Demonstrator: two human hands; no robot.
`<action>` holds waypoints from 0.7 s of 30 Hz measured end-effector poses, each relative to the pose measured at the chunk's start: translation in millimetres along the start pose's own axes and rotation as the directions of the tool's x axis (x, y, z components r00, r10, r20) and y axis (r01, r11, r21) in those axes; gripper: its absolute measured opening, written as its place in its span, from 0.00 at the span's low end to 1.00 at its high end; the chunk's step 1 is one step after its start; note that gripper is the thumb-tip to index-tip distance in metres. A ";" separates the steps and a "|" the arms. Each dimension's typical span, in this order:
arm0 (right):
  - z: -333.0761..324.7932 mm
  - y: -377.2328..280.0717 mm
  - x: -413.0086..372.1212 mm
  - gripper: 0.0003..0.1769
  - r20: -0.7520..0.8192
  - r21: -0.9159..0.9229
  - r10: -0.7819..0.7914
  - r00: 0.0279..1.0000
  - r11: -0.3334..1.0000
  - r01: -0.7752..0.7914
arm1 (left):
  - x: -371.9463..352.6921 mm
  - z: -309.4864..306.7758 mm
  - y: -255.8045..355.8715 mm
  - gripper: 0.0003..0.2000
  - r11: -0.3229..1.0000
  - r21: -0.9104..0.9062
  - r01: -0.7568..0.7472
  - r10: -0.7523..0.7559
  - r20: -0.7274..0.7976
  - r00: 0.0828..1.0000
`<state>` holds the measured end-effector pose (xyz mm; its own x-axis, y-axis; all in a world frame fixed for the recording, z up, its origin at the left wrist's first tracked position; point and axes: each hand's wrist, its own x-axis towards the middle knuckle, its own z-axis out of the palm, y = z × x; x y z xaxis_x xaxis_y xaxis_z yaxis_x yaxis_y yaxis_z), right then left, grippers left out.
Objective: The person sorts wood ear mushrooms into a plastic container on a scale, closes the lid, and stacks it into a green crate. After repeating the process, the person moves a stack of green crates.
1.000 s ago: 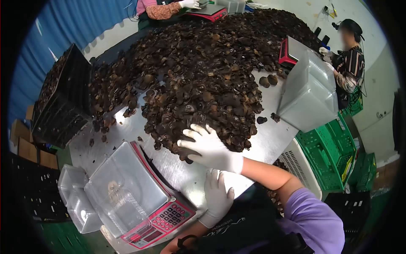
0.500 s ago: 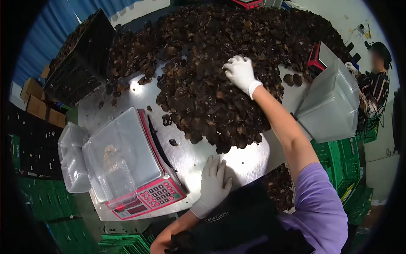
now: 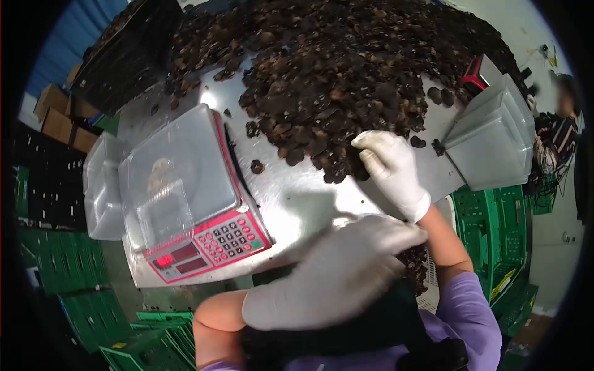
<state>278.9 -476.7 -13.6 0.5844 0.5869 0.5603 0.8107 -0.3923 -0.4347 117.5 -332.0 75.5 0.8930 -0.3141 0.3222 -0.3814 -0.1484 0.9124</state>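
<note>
A large heap of dark brown, curled pieces (image 3: pixel 322 93) covers much of the shiny metal table (image 3: pixel 278 198). At the heap's near right edge is my right hand (image 3: pixel 393 170), in a white glove, its fingers bent together against dark pieces; whatever lies between them is hidden. My left hand (image 3: pixel 337 272), also gloved, is raised close to the camera over the table's near edge, smeared by motion, its fingers unclear. To its left stands a red and white scale (image 3: pixel 226 241) with a clear plastic container (image 3: pixel 179 167) on its top.
Stacked clear containers (image 3: pixel 492 139) and a second red scale (image 3: pixel 475 77) are at the right. A black crate (image 3: pixel 124 62) leans at the back left. Green crates (image 3: pixel 489 229) stand beside the table. Another person (image 3: pixel 557 130) is at the far right.
My right hand has come back from the heap's middle to its near edge. My left hand has lifted off the table and moved right, nearer the camera. The view has shifted.
</note>
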 end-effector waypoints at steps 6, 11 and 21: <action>126.7 -79.3 11.6 0.19 0.153 0.026 -0.236 0.960 0.972 0.234 | 14.3 29.1 100.3 0.17 0.965 0.166 -0.203 0.184 0.123 0.975; 184.1 -72.2 19.1 0.16 0.373 -0.304 -0.177 0.911 0.904 0.300 | 7.9 28.3 109.8 0.17 0.954 0.223 -0.199 0.164 0.167 0.972; -49.9 -35.4 -75.6 0.11 0.573 -0.022 0.023 0.819 1.000 -0.013 | 1.9 -24.3 -78.8 0.17 0.691 0.644 0.330 0.172 -0.589 0.790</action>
<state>207.8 -542.6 -5.4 0.4770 0.8778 0.0448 0.8037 -0.4150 -0.4264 155.0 -298.1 10.4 0.7805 0.2788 0.5596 -0.1225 -0.8096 0.5741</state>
